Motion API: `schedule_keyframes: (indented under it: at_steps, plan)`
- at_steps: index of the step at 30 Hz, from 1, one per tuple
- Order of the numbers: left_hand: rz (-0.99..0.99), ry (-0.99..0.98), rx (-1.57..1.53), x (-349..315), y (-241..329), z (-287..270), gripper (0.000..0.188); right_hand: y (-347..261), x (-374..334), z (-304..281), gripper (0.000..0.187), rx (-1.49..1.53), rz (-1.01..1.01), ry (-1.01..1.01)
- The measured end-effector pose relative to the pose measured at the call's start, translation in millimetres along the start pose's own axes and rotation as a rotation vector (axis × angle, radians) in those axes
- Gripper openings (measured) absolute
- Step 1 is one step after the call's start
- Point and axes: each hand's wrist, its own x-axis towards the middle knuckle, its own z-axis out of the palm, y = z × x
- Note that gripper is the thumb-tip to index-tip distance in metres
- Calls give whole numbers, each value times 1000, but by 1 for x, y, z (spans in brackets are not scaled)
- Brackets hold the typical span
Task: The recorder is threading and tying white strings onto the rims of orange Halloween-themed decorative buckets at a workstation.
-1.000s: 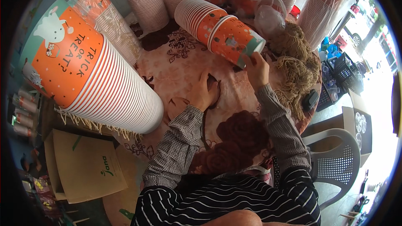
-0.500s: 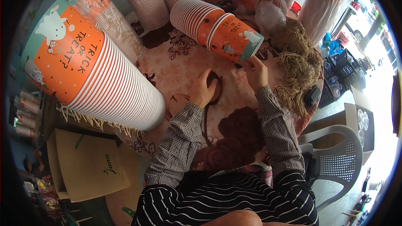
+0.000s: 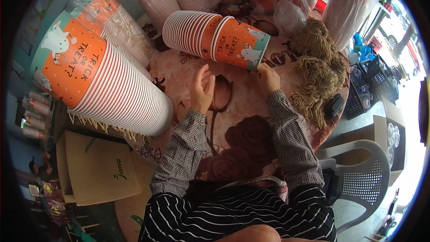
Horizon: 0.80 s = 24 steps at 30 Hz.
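Across the floral worktop (image 3: 251,96), a sideways paper-cup stack (image 3: 209,38) is risking rolling, only the right hand (image 3: 268,79) pinching its base, left hand (image 3: 201,88) spread.

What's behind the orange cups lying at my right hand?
Behind the orange cups are more cup stacks and, toward the right, a clear plastic bag. The tablecloth patch the orange cups block is hidden.

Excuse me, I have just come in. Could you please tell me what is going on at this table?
Someone is handling orange cups with bare hands over a flower-patterned tablecloth. The right hand is at the bottom edge of a nested cup stack tipped on its side, seemingly touching it. The left hand is open and empty, just short of it. A taller stack is at the left, with plastic-wrapped stacks behind.
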Motion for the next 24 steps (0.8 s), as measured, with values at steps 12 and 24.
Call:
schedule_keyframes:
  at_steps: [12,24]
  plan:
    - [204,315,342,84,9,14,33,-11,0,-9,18,-95,18,-90]
    - [275,171,440,113,4,9,30,-12,3,-8,22,-82,-102,-20]
